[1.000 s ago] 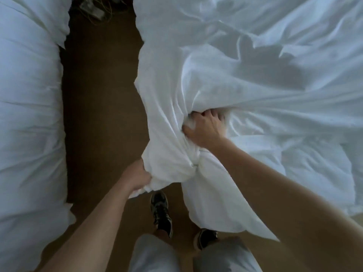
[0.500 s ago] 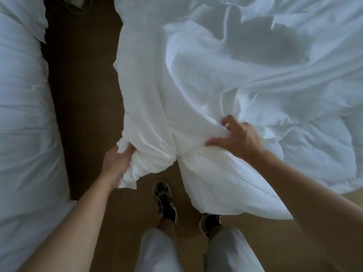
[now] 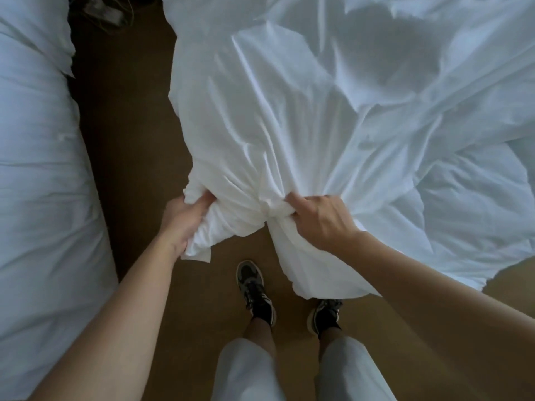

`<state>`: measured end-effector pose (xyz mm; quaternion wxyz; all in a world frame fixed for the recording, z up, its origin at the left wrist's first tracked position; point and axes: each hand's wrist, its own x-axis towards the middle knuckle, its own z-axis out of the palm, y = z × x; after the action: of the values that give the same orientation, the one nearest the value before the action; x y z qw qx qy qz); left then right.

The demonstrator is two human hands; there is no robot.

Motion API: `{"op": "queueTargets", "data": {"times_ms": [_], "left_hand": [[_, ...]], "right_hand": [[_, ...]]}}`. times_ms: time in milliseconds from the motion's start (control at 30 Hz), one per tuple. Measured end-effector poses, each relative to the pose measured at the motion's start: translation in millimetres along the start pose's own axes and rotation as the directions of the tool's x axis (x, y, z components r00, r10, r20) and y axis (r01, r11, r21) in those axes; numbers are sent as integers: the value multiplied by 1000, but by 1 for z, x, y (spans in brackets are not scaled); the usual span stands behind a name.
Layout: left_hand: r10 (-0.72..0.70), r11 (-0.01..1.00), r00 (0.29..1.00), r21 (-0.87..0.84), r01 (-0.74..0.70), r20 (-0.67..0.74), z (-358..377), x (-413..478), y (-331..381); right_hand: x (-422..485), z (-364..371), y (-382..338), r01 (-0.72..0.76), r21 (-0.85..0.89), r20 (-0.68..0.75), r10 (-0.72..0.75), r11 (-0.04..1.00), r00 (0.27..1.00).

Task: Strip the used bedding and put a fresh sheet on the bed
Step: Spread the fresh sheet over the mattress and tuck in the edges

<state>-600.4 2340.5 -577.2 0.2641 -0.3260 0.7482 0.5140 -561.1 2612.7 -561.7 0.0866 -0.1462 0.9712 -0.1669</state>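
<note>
A crumpled white sheet [image 3: 289,120] spreads over the bed [image 3: 474,204] at the right and is gathered into a bunch at the bed's near corner. My left hand [image 3: 185,218] grips the left end of the bunch, with a loose corner of cloth hanging below it. My right hand [image 3: 321,218] grips the gathered folds at the middle, fingers curled into the fabric. A lobe of sheet hangs down below my right hand towards the floor.
A second bed with white bedding [image 3: 37,183] fills the left side. A narrow strip of brown carpet [image 3: 130,134] runs between the beds. My feet in dark shoes [image 3: 254,290] stand on it. Cables and a dark object [image 3: 107,13] lie at the far end.
My right hand let go of the folds farther up, moved nearer and took a fresh grip at the bunch's middle. My left hand kept its hold. More sheet is gathered.
</note>
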Motion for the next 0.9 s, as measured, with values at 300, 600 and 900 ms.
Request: {"op": "queueTargets", "data": {"times_ms": [300, 600, 900], "left_hand": [[106, 982, 994, 157, -108, 22, -11, 5, -1], [-53, 980, 992, -184, 74, 116, 0, -37, -25], [55, 950, 951, -310, 44, 305, 3, -30, -24]], "right_hand": [[-126, -6, 15, -53, -384, 466, 243, 922, 850], [43, -67, -23, -359, 164, 165, 333, 919, 928], [246, 18, 0, -227, -314, 465, 358, 922, 810]]}}
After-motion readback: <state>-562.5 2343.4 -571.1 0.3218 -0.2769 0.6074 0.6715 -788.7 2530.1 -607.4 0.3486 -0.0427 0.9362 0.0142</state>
